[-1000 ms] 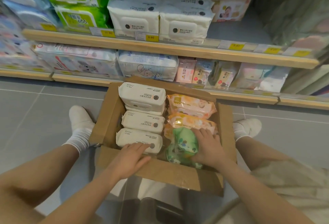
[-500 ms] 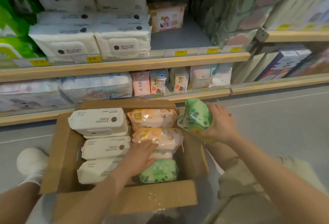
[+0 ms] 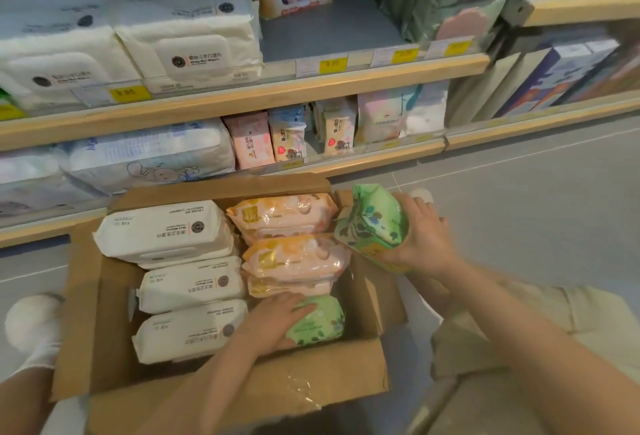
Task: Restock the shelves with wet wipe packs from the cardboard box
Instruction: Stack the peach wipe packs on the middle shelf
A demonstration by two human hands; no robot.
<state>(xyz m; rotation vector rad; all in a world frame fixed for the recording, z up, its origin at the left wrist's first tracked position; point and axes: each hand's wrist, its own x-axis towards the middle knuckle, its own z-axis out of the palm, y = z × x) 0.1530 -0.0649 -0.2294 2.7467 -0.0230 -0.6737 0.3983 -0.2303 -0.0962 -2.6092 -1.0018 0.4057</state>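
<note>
Right hand (image 3: 420,237) grips one green pack (image 3: 374,227) lifted just beside the cardboard box (image 3: 242,396), probably shelf-bound. Left hand (image 3: 273,322) curls round another green pack (image 3: 320,322) inside, likely grabbing it next.

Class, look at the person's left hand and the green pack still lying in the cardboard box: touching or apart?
Touching. The head view shows the left hand resting on the green pack in the cardboard box, fingers lying over its near end.
</note>
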